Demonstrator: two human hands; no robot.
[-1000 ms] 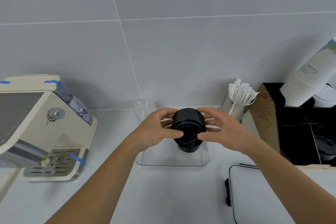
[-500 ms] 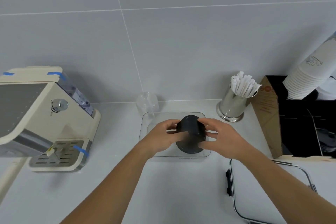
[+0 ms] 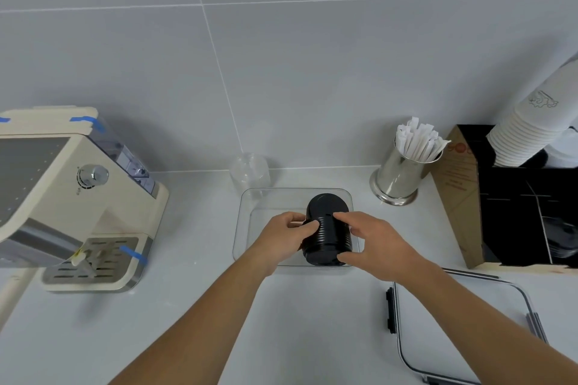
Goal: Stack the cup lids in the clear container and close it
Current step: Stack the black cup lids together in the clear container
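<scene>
1. I stand at a pale grey counter (image 3: 297, 322) against a wall of large grey tiles (image 3: 312, 72).
2. At the far left sits one cream coffee machine (image 3: 72, 197) with strips of blue tape on it.
3. One clear plastic cup (image 3: 249, 173) stands at the wall, just behind the clear container (image 3: 250, 228).
4. My left hand (image 3: 283, 236) and right hand (image 3: 373, 244) both curl around one stack of black cup lids (image 3: 327, 228), which is inside the container's right half.
5. One steel holder (image 3: 398, 180) carries many paper-wrapped straws.
6. The container's one lid (image 3: 463, 328) lies on the counter at my right.
7. At the far right, a stack of white paper cups (image 3: 528, 131) bears a small printed logo, perhaps a drawing; I can't read it.
</scene>
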